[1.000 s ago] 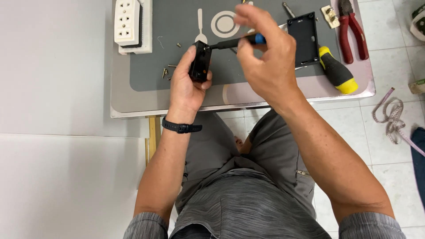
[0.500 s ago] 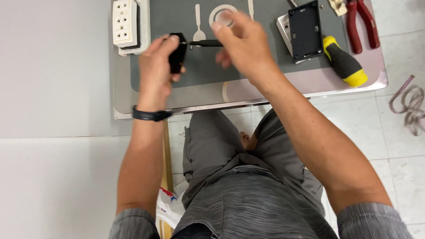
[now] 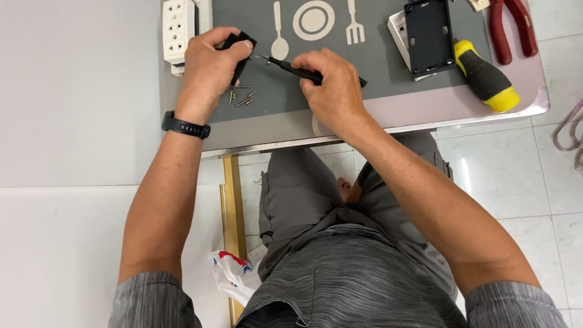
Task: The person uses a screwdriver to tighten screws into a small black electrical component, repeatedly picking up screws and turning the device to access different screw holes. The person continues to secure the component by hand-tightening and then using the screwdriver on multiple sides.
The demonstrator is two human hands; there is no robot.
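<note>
White socket strip [image 3: 178,30]: lies at the far left edge of the surface [image 3: 425,112], just beside the left hand; half a second ago it sat further left in the view and a little clear of that hand.
Left hand [image 3: 209,70]: grip closed around a small black part [image 3: 238,47], thumb and fingers wrapped over it, wrist wearing a dark band [image 3: 185,126]. Earlier the hand held the part up near the top of the grey mat; now it is lower, close to the loose screws.
Small black part: held tilted above the grey mat [image 3: 364,67], its open side turned toward the screwdriver tip.
Loose screws [image 3: 242,97]: a small scatter on the mat just under the left hand, not seen in the picture half a second ago.
Slim black screwdriver [image 3: 297,70]: lies nearly level, tip just beside the black part; whether it touches I cannot tell.
Right hand [image 3: 331,85]: grip shut on the screwdriver's handle, fingers curled over it; before, it was higher on the mat.
Black plate on a white frame [image 3: 428,33]: flat on the mat, well apart from both hands.
Yellow-and-black screwdriver [image 3: 486,78]: just right of the plate.
Red pliers [image 3: 513,24]: far right corner.
</note>
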